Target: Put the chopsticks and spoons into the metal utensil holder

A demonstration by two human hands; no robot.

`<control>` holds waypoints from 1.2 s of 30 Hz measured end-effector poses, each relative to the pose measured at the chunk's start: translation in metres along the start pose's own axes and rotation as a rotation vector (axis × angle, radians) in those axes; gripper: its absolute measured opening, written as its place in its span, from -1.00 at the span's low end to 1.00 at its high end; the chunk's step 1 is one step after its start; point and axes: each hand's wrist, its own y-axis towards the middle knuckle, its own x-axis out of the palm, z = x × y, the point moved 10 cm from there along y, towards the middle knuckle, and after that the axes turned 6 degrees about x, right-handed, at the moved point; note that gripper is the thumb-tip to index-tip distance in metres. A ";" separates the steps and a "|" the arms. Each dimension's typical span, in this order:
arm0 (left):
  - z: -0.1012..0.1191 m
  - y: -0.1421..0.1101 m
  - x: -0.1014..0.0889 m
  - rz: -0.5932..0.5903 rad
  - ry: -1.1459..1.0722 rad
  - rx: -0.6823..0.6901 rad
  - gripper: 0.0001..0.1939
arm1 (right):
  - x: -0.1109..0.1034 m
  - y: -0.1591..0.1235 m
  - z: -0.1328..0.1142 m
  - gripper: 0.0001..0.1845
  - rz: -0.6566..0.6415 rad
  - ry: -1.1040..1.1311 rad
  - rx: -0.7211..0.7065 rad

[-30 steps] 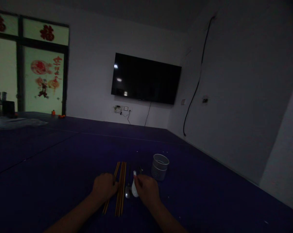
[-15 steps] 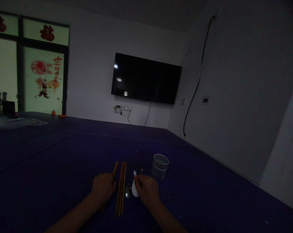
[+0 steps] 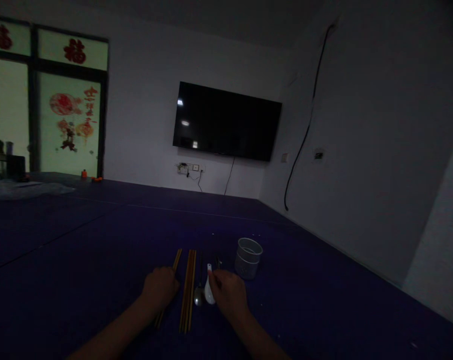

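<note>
My left hand point(image 3: 159, 289) is closed around a few wooden chopsticks point(image 3: 177, 259), whose ends stick out above and below the fist. Beside it, a bundle of several chopsticks point(image 3: 187, 292) lies on the purple surface. A metal spoon point(image 3: 198, 295) rests just right of that bundle, bowl toward me. My right hand point(image 3: 228, 292) is closed with its fingertips at the handle of a white soup spoon point(image 3: 208, 292). Another metal utensil point(image 3: 217, 262) pokes out above this hand; the rest of it is hidden. Right of these stands a grey metal cup point(image 3: 248, 259) with a perforated side.
The large purple surface point(image 3: 109, 240) runs back to the wall. Small orange objects point(image 3: 96, 179) and plastic sheeting point(image 3: 31, 189) lie far left. A black television point(image 3: 226, 122) hangs on the wall; a black cable point(image 3: 305, 130) dangles on the right wall.
The view has shifted very slightly. Both hands and the utensils stay practically where they were.
</note>
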 end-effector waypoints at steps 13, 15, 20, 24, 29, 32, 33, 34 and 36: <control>-0.011 0.003 0.000 0.004 -0.061 -0.018 -0.74 | -0.004 0.000 -0.002 -0.52 0.002 -0.004 0.007; -0.011 0.003 -0.011 0.056 -0.086 -0.005 -0.75 | -0.005 0.001 -0.003 -0.52 0.003 0.018 0.012; 0.011 -0.005 -0.045 0.288 -0.116 0.144 -0.78 | -0.013 0.001 -0.004 -0.57 0.030 0.266 0.050; 0.044 -0.018 -0.055 0.448 -0.074 0.380 -0.79 | -0.013 0.001 -0.008 -0.48 -0.034 0.526 0.088; 0.070 -0.045 -0.063 0.726 -0.052 0.669 -0.84 | -0.009 0.001 -0.011 -0.40 -0.096 0.760 0.147; 0.079 -0.058 -0.066 0.830 -0.055 0.790 -0.87 | -0.005 0.000 -0.010 -0.46 -0.106 0.856 0.185; 0.082 -0.061 -0.066 0.845 -0.048 0.819 -0.88 | -0.002 -0.001 -0.009 -0.48 -0.108 0.887 0.206; 0.084 -0.063 -0.066 0.853 -0.040 0.841 -0.88 | 0.000 -0.002 -0.007 -0.49 -0.107 0.911 0.233; 0.087 -0.066 -0.065 0.854 -0.030 0.863 -0.87 | 0.004 -0.004 -0.003 -0.49 -0.100 0.949 0.292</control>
